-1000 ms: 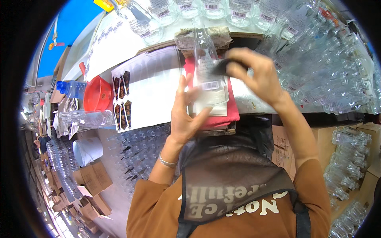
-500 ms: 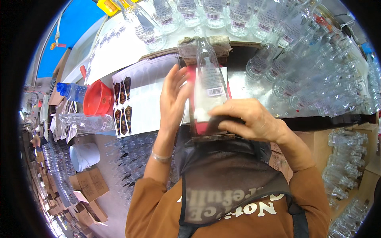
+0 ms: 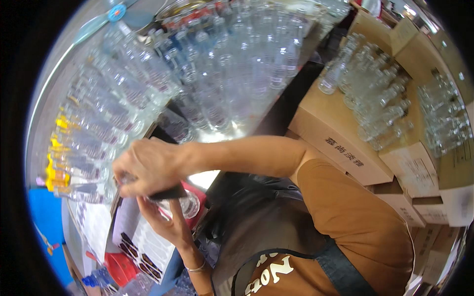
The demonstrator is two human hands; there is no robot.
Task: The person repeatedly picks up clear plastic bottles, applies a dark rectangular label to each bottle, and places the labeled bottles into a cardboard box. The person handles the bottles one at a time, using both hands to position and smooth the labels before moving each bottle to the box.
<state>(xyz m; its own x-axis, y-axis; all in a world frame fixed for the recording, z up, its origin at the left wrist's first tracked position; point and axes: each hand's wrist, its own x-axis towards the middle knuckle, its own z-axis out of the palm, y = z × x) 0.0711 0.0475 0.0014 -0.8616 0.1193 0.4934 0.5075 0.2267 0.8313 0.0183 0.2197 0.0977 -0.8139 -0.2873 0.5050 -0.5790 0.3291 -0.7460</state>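
A clear glass bottle [image 3: 189, 205] lies at the lower left, its round base toward me on a red pad [image 3: 203, 198]; my hands hide most of its body. Crossing above it, my right hand [image 3: 150, 165] has its fingers curled round a dark flat pad [image 3: 170, 193], whose edge sticks out below the palm. Beneath, my left hand [image 3: 165, 219] is beside the bottle with its fingers stretched and partly apart. Whether the left fingers touch the glass is hidden.
Many clear bottles [image 3: 242, 74] crowd the table beyond my arms. Open cardboard boxes [image 3: 340, 143] with more bottles stand at the right. White sheets with dark labels [image 3: 143, 256], a red basin [image 3: 121, 269] and a blue-capped jug [image 3: 96, 278] are at the lower left.
The whole view has swung right, bringing the boxes in. My right hand with the dark pad has moved from the bottle's base end toward its far end, crossing over my left hand.
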